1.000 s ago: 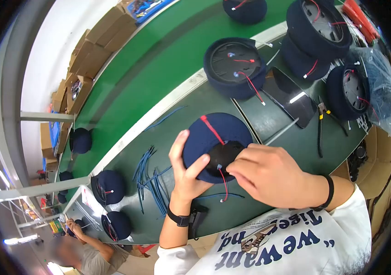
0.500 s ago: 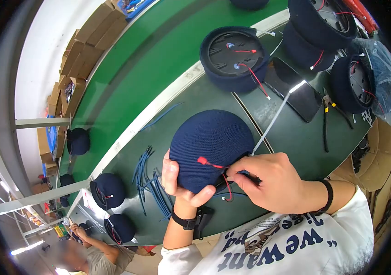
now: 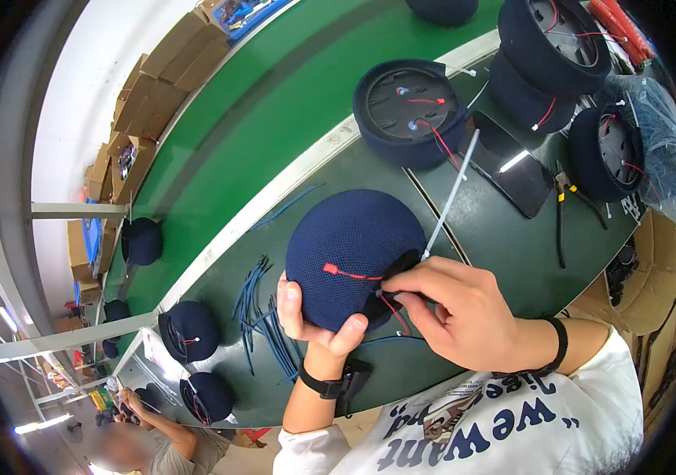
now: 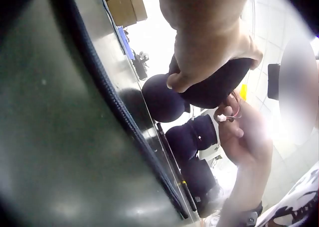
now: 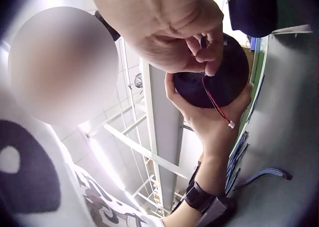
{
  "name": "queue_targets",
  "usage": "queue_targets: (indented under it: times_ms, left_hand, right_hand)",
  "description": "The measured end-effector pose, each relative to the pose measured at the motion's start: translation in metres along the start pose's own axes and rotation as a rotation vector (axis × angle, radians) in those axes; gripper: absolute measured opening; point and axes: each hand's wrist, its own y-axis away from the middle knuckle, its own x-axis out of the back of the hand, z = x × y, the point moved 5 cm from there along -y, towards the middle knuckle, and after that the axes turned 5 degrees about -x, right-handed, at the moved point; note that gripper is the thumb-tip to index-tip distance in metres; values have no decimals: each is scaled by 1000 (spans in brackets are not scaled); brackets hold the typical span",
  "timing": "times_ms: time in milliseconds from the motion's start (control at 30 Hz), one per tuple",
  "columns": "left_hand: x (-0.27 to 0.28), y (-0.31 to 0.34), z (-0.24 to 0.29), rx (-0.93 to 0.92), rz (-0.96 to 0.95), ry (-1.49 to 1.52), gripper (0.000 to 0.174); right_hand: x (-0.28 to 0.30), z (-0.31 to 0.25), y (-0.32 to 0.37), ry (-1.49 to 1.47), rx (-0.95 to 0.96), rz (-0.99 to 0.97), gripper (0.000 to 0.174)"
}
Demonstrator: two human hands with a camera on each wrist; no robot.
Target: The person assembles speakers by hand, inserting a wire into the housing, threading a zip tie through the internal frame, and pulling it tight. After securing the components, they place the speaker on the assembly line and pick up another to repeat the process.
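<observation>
A round navy shell (image 3: 354,245) covered in knitted fabric is held up over the bench, tilted with its black underside towards the person. My left hand (image 3: 325,339) grips it from below and the left, the thumb near its lower edge. At the opening, my right hand (image 3: 464,313) pinches the dark fabric edge between thumb and fingers; the fingers partly hide this spot. A red-tipped lead (image 3: 350,274) lies across the fabric. Another red-and-black lead with a white plug (image 5: 231,124) dangles from the underside in the right wrist view. A white cable tie (image 3: 450,198) sticks out from the fabric's edge.
Several blue cords (image 3: 262,321) lie left of the hands. Beyond are another upturned shell (image 3: 377,146), a dark phone (image 3: 532,190) and yellow-marked cutters (image 3: 561,206). Stacked shells (image 3: 516,91) and a plastic bag (image 3: 658,134) stand right. Another person (image 3: 179,447) sits at lower left.
The shell has tipped so its domed fabric faces up and the underside is mostly hidden. My right fingers have moved along its edge, and the cable tie now points upward from there.
</observation>
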Motion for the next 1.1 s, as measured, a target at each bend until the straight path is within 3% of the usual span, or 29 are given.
queue_targets:
  times_ms: [67,167,333,467,633,833,1033,1067,1100]
  left_hand:
    - [1,6,-2,12,-14,7,83]
    - [4,7,0,-110,-67,-156,83]
    - [5,6,1,-74,-44,-166,80]
    - [-3,-17,16,-206,-50,-362,71]
    - [3,-9,16,-14,-51,-326,92]
    - [-1,-23,32,-157,-69,-450,91]
    - [-3,-37,28,-174,-12,-456,87]
    - [-1,-47,27,-132,-4,-478,93]
    - [5,-60,25,-125,15,-532,109]
  right_hand:
    - [0,0,0,16,-20,-4,14]
    - [-7,7,4,17,-32,-24,15]
    - [-15,9,5,-88,-26,3,13]
    - [1,-8,4,174,109,15,21]
    - [1,-17,12,430,337,93,37]
    - [-8,-8,14,334,148,28,28]
    - [-6,-9,1,118,150,-172,27]
    - [4,-19,-5,96,149,-222,28]
    - [20,-35,-15,66,165,-121,27]
